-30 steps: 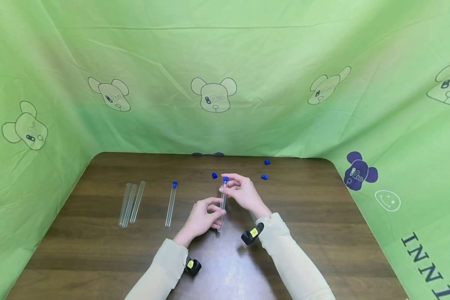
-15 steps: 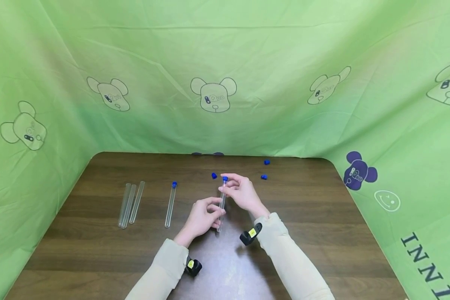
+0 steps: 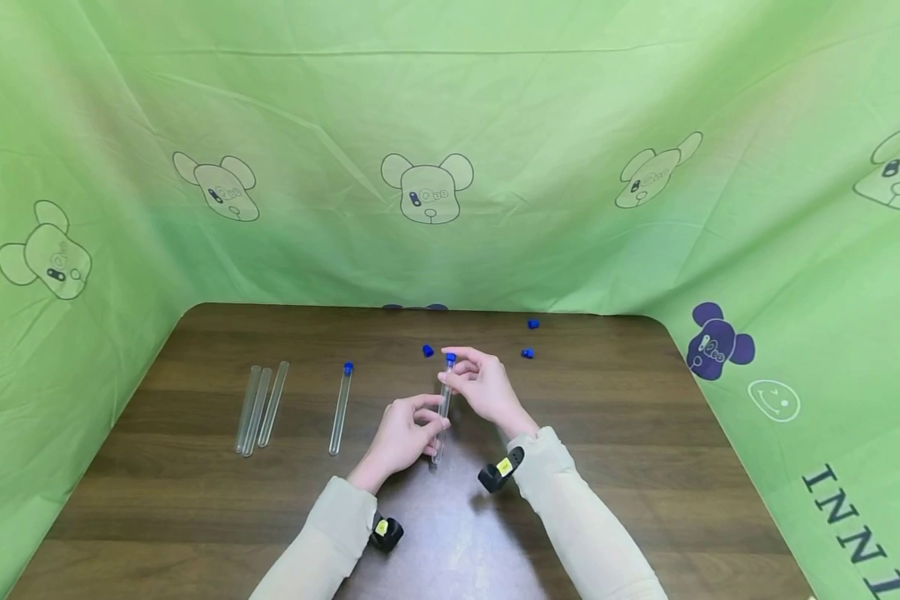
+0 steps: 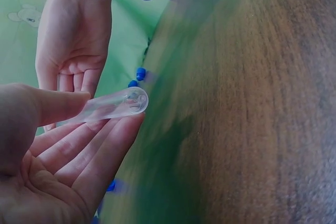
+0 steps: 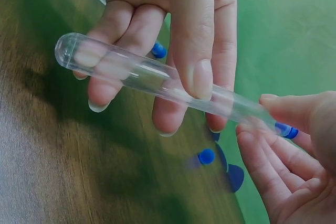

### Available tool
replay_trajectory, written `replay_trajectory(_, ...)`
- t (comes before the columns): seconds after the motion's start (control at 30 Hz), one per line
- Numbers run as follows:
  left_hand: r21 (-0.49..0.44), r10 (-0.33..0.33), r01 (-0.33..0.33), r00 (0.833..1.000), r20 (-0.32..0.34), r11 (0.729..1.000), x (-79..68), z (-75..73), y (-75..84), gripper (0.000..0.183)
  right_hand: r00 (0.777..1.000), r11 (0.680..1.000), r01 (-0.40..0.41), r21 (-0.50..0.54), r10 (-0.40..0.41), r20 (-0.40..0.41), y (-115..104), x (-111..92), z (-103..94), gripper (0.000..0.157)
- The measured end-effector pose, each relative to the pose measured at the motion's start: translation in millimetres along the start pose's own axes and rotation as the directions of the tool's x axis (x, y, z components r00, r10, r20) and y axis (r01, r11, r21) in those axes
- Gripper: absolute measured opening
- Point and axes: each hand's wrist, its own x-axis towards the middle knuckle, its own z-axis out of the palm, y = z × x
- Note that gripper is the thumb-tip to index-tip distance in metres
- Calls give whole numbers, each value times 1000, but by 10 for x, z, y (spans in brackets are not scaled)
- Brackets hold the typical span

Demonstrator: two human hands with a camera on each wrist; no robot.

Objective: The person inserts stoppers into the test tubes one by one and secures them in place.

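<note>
A clear test tube [image 5: 144, 74] with a blue cap [image 3: 451, 357] in its mouth is held between both hands above the table, rounded end toward the person. My left hand [image 3: 403, 435] pinches the tube's lower half, thumb on one side and fingers spread along the other. Up at the capped end, my right hand [image 3: 487, 387] pinches the tube just below the cap with thumb and fingers. In the right wrist view the blue cap [image 5: 286, 130] sits in the tube's end, partly hidden by the right hand's fingers. The tube looks empty inside.
Left of the hands lies a capped test tube [image 3: 341, 412]. Farther left are three uncapped tubes [image 3: 258, 412] side by side. Loose blue caps lie beyond the hands: one cap [image 3: 427, 351] near the right fingertips, two more [image 3: 528, 353] to the right. Green cloth [image 3: 427, 267] surrounds the wooden table.
Both hands keep their grip on the capped tube and stay almost in place. The tube's lower end shifts very slightly left; the loose caps and lying tubes stay put.
</note>
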Motion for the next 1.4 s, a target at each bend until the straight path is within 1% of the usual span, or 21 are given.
replay_trajectory(0.13, 15, -2, 2, 1000, 2, 1000, 9, -2, -5, 39, 1000, 999, -6, 47, 6, 5, -18, 1, -8, 42)
replay_trajectory(0.37, 27, 3, -3, 1000, 0, 1000, 16, -5, 2, 39, 1000, 997, 5, 80, -6, 10, -342, -102, -36, 37)
replay_trajectory(0.5, 29, 7, -7, 1000, -2, 1000, 10, -5, 15, 39, 1000, 997, 15, 80, -15, 2, -372, -114, -41, 36)
replay_trajectory(0.6, 32, 15, -15, 1000, -3, 999, 16, -7, 15, 39, 1000, 998, 7, 70, -6, -4, -385, -111, -38, 35)
replay_trajectory(0.73, 38, 16, -16, 1000, -5, 999, 23, -13, 17, 39, 1000, 998, -13, 65, 14, -15, -252, -53, -28, 36)
replay_trajectory(0.83, 47, 16, -15, 1000, -5, 999, 23, -20, 20, 38, 999, 997, -19, 73, 22, -31, -104, -8, -14, 37)
replay_trajectory(0.9, 52, 19, -19, 1000, -4, 998, 25, -24, 18, 38, 999, 997, -22, 73, 26, -43, -72, -1, -7, 38)
replay_trajectory(1.13, 46, 23, -23, 1000, -1, 999, 38, -27, 36, 38, 998, 998, -14, 66, 18, -53, -82, 6, -16, 36)
replay_trajectory(1.27, 25, 18, -18, 1000, 10, 1000, 43, -20, 46, 38, 999, 998, -20, 60, 22, -36, -81, 8, -36, 36)
replay_trajectory(1.4, 18, 7, -7, 1000, 16, 1000, 37, -22, 50, 39, 1000, 996, -25, 91, 25, -3, -57, 6, -45, 41)
